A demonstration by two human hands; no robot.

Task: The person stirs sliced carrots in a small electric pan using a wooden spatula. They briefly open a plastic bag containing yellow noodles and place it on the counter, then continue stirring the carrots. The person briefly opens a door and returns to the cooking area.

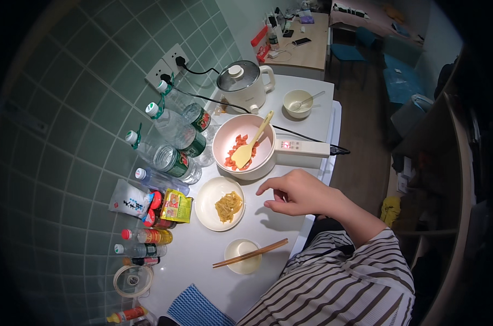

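Note:
My right hand (293, 193) hovers over the white countertop, empty, with thumb and forefinger apart and the other fingers curled. It is nearest to a plate (205, 199) of yellowish shredded food (229, 206) and an electric cooking pot (246, 173). Inside the pot lie chopped reddish pieces (231, 159), with a pale yellow spatula (243, 155) resting on them and its handle over the rim. On the pot's handle (307, 147) a red display glows. Wooden chopsticks (250, 253) lie across a small bowl (243, 267). My left hand is out of view.
Several plastic bottles (181, 134), a seasoning packet (177, 205) and a white bag (130, 199) line the tiled wall. Behind the pot stand a lidded electric kettle (246, 95) and a bowl (297, 114) with a spoon. A black cord (299, 134) passes behind the pot. A blue cloth (199, 307) lies at the near end.

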